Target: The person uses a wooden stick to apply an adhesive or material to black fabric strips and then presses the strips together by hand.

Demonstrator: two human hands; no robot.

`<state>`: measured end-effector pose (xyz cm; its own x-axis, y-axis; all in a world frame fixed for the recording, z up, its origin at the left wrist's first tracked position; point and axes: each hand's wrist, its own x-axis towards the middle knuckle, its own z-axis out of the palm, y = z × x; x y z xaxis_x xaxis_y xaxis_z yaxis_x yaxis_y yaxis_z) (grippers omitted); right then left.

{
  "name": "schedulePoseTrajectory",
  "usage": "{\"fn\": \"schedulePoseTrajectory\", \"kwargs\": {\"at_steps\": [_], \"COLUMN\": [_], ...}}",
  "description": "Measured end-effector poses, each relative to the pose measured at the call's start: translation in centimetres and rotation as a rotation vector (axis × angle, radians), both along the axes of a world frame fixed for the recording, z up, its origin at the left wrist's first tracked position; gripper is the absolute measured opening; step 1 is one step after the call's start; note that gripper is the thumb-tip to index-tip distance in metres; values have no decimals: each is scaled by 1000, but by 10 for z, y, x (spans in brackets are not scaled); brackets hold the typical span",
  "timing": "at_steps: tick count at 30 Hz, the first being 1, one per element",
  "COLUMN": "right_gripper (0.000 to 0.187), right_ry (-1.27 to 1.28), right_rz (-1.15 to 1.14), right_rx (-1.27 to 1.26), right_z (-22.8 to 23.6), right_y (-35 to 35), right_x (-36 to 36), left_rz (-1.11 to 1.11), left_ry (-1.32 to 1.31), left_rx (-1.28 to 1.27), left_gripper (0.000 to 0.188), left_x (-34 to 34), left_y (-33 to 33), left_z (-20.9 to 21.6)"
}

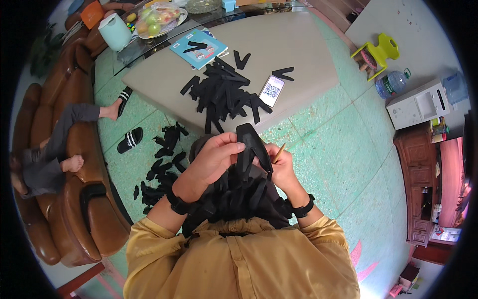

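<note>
My left hand (215, 155) pinches a black V-shaped fabric piece (245, 144) between thumb and fingers, holding it up over my lap. My right hand (282, 167) is closed round a thin yellowish-brown stick (279, 152). Its fingertips are partly hidden behind the piece's right leg. More black strips (239, 195) lie across my lap. Beyond my hands, a heap of similar black pieces (219, 92) covers part of the grey-beige table (294, 42). Single V-shaped ones lie beside the heap, and one is on a blue booklet (208, 56).
A phone (272, 90) lies by the heap. More black pieces (167, 142) are scattered on the green floor at the left. Past them stands a brown leather sofa (82, 129), where another person's legs (74, 117) show. A kettle (115, 32) and fruit plate (158, 22) stand at the far left.
</note>
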<state>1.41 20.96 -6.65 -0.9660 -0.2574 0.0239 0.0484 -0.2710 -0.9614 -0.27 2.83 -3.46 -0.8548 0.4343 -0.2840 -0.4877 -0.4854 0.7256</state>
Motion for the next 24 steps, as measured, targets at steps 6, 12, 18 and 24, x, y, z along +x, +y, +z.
{"fn": "schedulePoseTrajectory", "kwargs": {"at_steps": [6, 12, 18, 24], "right_gripper": [22, 26, 30, 30], "right_ry": [-36, 734, 1355, 1416], "right_rz": [-80, 14, 70, 60], "right_rx": [173, 797, 964, 1000], "right_z": [23, 18, 32, 29], "right_y": [3, 2, 7, 7], "right_x": [-21, -19, -26, -28], "left_rz": [151, -180, -214, -165], "left_ry": [271, 54, -206, -216], "left_rx": [-256, -461, -67, -9], "left_gripper": [4, 10, 14, 11], "left_x": [0, -18, -18, -15], "left_y": [-4, -26, -36, -27], "left_z": [-15, 8, -12, -2]}}
